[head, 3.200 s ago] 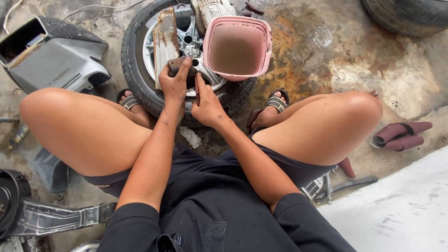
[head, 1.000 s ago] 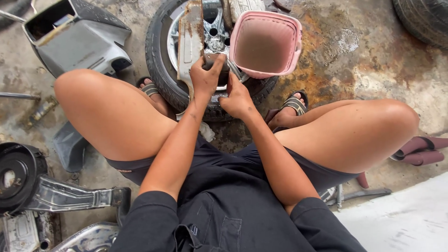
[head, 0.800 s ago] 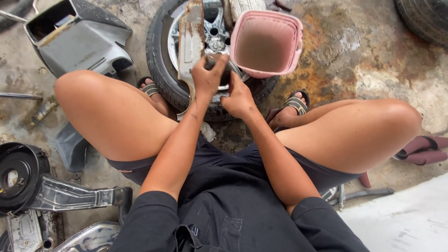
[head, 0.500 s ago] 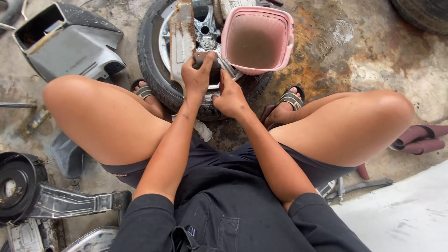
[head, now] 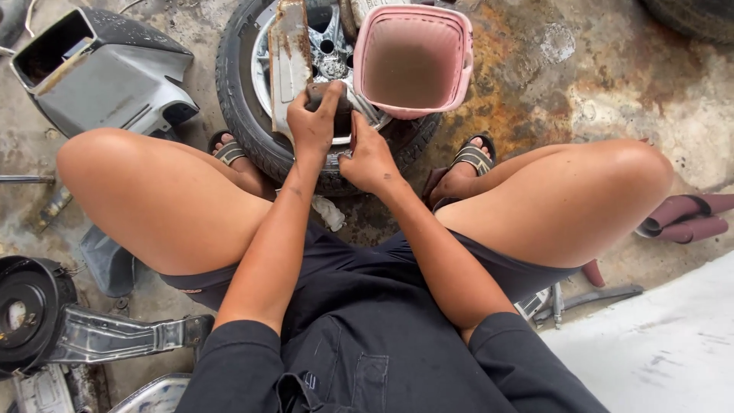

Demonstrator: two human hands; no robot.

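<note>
Head view: left hand (head: 312,122) clasps dark block (head: 330,98); right hand (head: 368,159) braces wheel (head: 252,115).

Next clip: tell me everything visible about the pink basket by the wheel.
The pink basket is a squarish plastic tub with rounded corners and a thick rim, seen from straight above. Its mouth faces up, and its inside looks brownish and murky; whether that is liquid or grime I cannot tell. It sits on the upper right part of the wheel, overlapping the tyre and rim. The left hand works just beside its lower left corner; the right hand is below it. Neither clearly touches it.
</note>
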